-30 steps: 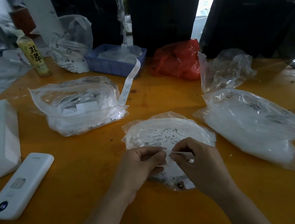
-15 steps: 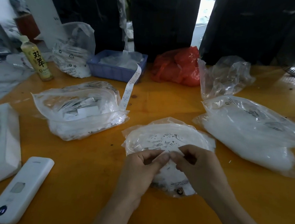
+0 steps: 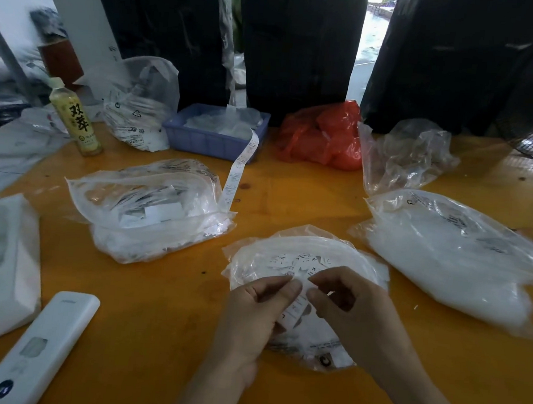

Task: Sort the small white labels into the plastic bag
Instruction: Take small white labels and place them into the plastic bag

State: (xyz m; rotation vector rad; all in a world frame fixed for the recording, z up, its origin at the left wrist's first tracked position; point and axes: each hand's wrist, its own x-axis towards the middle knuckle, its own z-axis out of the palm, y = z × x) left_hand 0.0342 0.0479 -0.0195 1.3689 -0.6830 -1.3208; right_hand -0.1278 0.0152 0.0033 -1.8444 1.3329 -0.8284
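Note:
A clear plastic bag (image 3: 306,244) lies on the orange table just in front of me, with several small white size labels (image 3: 302,261) loose on it. My left hand (image 3: 259,310) and my right hand (image 3: 349,309) meet over the bag's near half. Between them they pinch a small stack of white labels (image 3: 296,307), the left thumb and forefinger at its top, the right fingertips at its right edge. The lower part of the stack is hidden behind my left hand.
A bag of label strips (image 3: 149,204) lies to the left, a full white bag (image 3: 454,253) to the right. A blue tray (image 3: 213,132) with a hanging label tape (image 3: 236,176), a red bag (image 3: 322,136), a bottle (image 3: 76,117) and a white remote (image 3: 40,346) surround them.
Both hands stay over the bag. The fingertips have closed together on the labels, and the stack now hangs lower between the hands. The camera view has tilted up slightly.

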